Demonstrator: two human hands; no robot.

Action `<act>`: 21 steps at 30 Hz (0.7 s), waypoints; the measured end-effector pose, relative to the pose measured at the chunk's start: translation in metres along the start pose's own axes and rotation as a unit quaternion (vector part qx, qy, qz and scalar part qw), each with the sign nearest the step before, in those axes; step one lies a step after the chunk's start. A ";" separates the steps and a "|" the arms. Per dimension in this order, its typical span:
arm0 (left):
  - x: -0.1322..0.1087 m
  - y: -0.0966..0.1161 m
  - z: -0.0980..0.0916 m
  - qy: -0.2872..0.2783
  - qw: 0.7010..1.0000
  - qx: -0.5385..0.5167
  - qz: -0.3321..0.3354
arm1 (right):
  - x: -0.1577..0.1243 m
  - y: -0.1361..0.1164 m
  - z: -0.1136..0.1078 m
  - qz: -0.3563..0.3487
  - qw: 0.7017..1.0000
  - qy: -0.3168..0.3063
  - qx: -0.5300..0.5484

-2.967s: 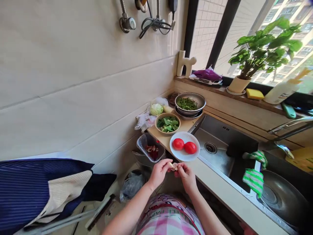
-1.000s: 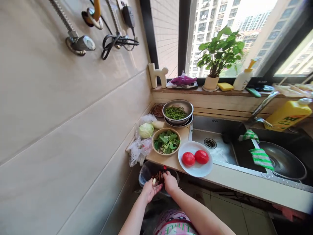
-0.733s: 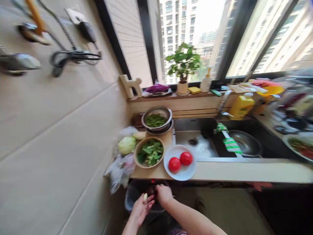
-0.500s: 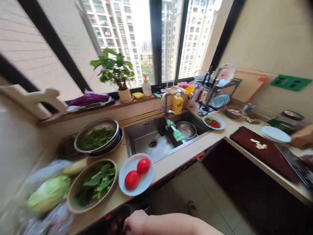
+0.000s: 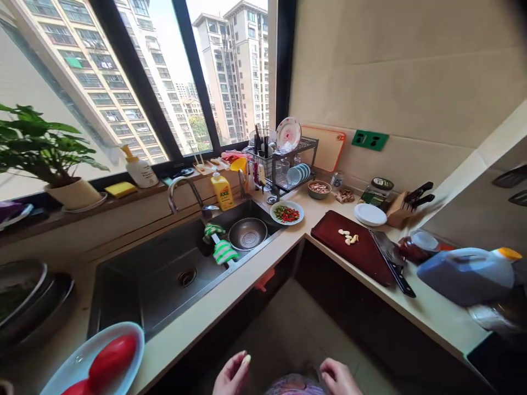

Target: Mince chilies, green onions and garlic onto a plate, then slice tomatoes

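Head view: the left hand [image 5: 231,376] pinches a small, pale, rounded clove [image 5: 246,359]; the loosely curled right hand [image 5: 337,376], contents unclear, is nearer the cream-white cloves [image 5: 348,240] on the rectangular dark-red cutting board [image 5: 364,261], twelve o'clock from it, between one and two from the left.

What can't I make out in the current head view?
All in the head view:
Right hand: cut off by the bottom edge; its own curl hides any contents.
Pale piece: partly covered by the left hand, too small to identify.
Lower tomato: cut off by the bottom edge.
Metal bowl: cut off by the left edge, blurred.
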State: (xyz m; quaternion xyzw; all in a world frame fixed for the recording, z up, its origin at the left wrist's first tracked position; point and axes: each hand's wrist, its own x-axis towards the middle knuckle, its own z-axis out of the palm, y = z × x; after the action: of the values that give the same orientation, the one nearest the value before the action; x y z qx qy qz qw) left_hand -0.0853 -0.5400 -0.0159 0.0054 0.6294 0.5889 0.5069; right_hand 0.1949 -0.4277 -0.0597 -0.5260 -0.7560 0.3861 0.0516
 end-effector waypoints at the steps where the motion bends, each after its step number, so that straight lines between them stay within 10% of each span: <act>1: 0.003 0.002 0.029 -0.018 1.000 -0.021 0.002 | -0.001 0.021 -0.015 0.001 1.000 0.012 0.013; 6: 0.011 0.008 0.147 -0.078 0.996 -0.029 0.012 | 0.009 0.070 -0.095 0.026 0.991 0.086 0.099; 11: 0.043 0.015 0.203 -0.148 0.988 -0.006 -0.030 | 0.051 0.073 -0.184 0.063 0.968 0.206 0.126; 16: 0.103 0.051 0.265 -0.212 0.973 0.090 0.000 | 0.099 0.096 -0.258 0.100 0.913 0.389 -0.068; 21: 0.164 0.098 0.350 -0.319 0.902 0.257 0.134 | 0.134 0.117 -0.295 0.206 0.892 0.357 -0.186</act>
State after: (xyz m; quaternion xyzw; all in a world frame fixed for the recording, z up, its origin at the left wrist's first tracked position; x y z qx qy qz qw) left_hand 0.0028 -0.1530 0.0268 0.4071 0.5574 0.4355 0.5779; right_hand 0.3667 -0.1421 0.0270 -0.7726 -0.6191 0.0266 0.1383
